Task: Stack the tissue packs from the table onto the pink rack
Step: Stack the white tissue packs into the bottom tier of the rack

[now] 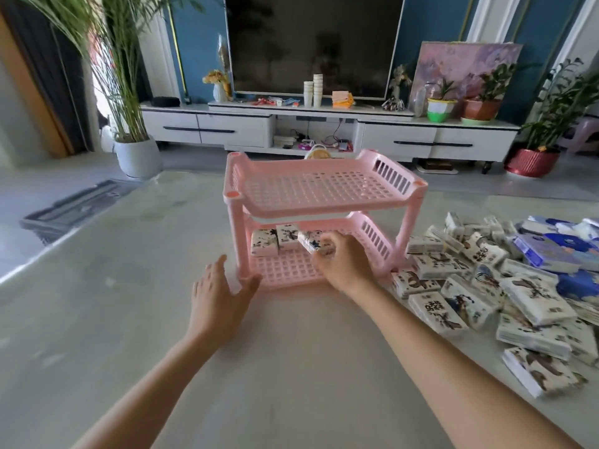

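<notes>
I'm gripping a tissue pack (311, 243) in my right hand (343, 264), fingers curled round it, inside the lower tier of the pink rack (240, 241). Two packs (264, 244) are sitting just left of it. My left hand (217, 296) is hovering open by the front leg; the pile (470, 286) is lying to the right.

Pink rack (324, 211): coloured pink throughout, shelves pierced in a grid.
Shelved packs (264, 243): white, printed with black figures.
Tilted pack (312, 244): white, marked in blue-black.
Heaped packs (534, 299), table's right edge: white, printed with brown-black figures.
Blue packs (551, 254), far right edge: patterned blue and white.
Table (291, 367): pale grey-beige.
</notes>
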